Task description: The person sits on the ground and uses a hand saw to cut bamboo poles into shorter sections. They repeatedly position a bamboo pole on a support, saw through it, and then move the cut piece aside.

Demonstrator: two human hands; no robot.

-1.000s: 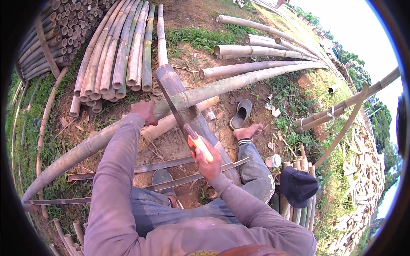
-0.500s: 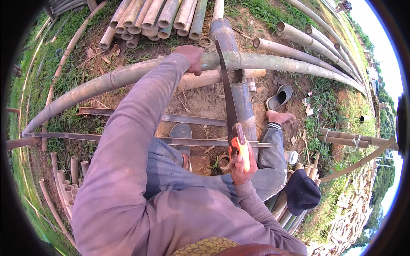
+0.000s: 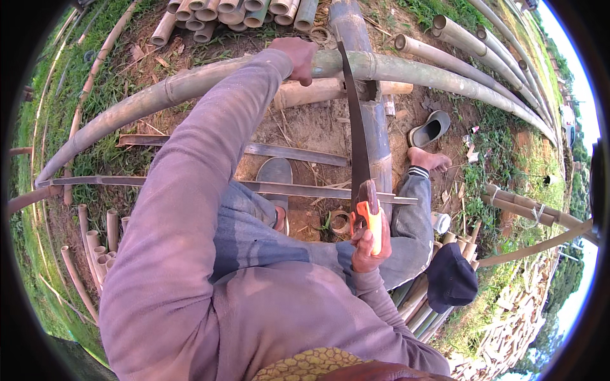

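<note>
A long, thick bamboo pole (image 3: 432, 74) runs crosswise in front of me, resting over a dark bamboo post (image 3: 379, 143). My left hand (image 3: 296, 60) is closed around the pole, just left of the saw. The handsaw (image 3: 358, 127) has a long dark blade and an orange handle, which my right hand (image 3: 370, 251) grips near my lap. Its blade crosses the pole close to the tip, beside the post; how deep it sits in the bamboo I cannot tell.
Cut bamboo poles (image 3: 232, 9) are stacked at the far side, and more poles (image 3: 483, 51) lie far right. Split bamboo strips (image 3: 298, 189) cross near my legs. A loose slipper (image 3: 431, 129) lies by my bare right foot (image 3: 429, 159). A dark cap (image 3: 452, 277) sits at right.
The saw has been drawn slightly back toward me across the pole. My left hand keeps its hold on the pole. The whole view has shifted a little.
</note>
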